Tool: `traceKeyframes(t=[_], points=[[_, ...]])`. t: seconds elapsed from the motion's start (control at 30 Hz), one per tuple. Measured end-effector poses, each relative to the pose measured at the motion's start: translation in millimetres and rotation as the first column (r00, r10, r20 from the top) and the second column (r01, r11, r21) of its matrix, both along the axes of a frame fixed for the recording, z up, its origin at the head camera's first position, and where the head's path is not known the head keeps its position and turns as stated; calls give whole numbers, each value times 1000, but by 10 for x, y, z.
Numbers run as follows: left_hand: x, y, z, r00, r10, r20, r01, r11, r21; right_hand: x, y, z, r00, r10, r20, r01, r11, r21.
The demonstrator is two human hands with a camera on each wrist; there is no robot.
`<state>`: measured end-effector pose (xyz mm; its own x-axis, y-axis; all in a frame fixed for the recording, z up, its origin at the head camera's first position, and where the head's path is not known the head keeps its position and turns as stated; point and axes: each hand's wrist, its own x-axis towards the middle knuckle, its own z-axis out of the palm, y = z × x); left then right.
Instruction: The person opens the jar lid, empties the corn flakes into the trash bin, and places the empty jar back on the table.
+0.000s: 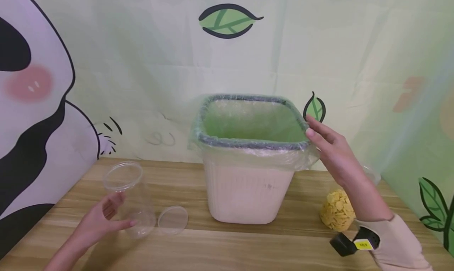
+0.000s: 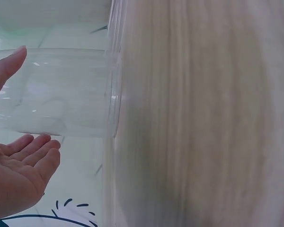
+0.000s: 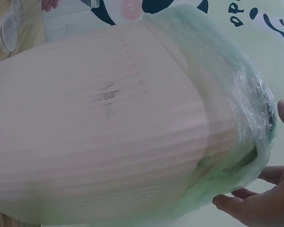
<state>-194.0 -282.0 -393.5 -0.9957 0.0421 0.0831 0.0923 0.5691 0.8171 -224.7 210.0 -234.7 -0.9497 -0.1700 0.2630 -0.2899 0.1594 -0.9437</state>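
Observation:
A pale pink trash bin [image 1: 248,192] with a dark grey rim stands upright on the wooden table, lined with a thin green plastic bag [image 1: 227,123] folded over the rim. At its right rim is my right hand [image 1: 337,153], fingers loosely spread around the bag-covered corner; the right wrist view shows the fingertips [image 3: 226,204] right at the bag. To the left, an uncapped clear plastic jar [image 1: 136,202] stands upright. My left hand [image 1: 97,219] is beside it, thumb and fingers apart on either side, close to its wall. The jar looks empty.
A round clear lid [image 1: 173,219] lies on the table between jar and bin. Behind my right forearm stands a clear container with yellow chip-like pieces [image 1: 337,211], partly hidden. A printed panda-and-leaf cloth [image 1: 142,66] hangs behind the wooden table [image 1: 198,247].

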Motion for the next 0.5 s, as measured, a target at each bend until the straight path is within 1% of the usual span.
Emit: traceKeyframes(t=[0.13,0.2,0.27,0.33,0.4,0.5], points=[[26,-6,20,999,26,36,-26,1000,0,18,53,-16,1000,-12,-5,12,1000,5],[29,-22,11,999,39,39,-38,999,-9,30,78,-29,1000,-14,-13,14,1000,14],[20,-55,-29,999,41,23,-41,999,-6,47,97,-42,1000,-15,-21,15,999,28],[-7,-104,-106,998,62,-10,-62,998,-22,69,115,-58,999,-16,-34,18,998,57],[-46,-175,-207,996,69,-59,-71,997,-38,98,137,-76,999,-25,-46,29,995,94],[-112,-289,-371,987,95,-126,-102,994,-47,140,179,-103,998,-43,-55,50,989,138]])
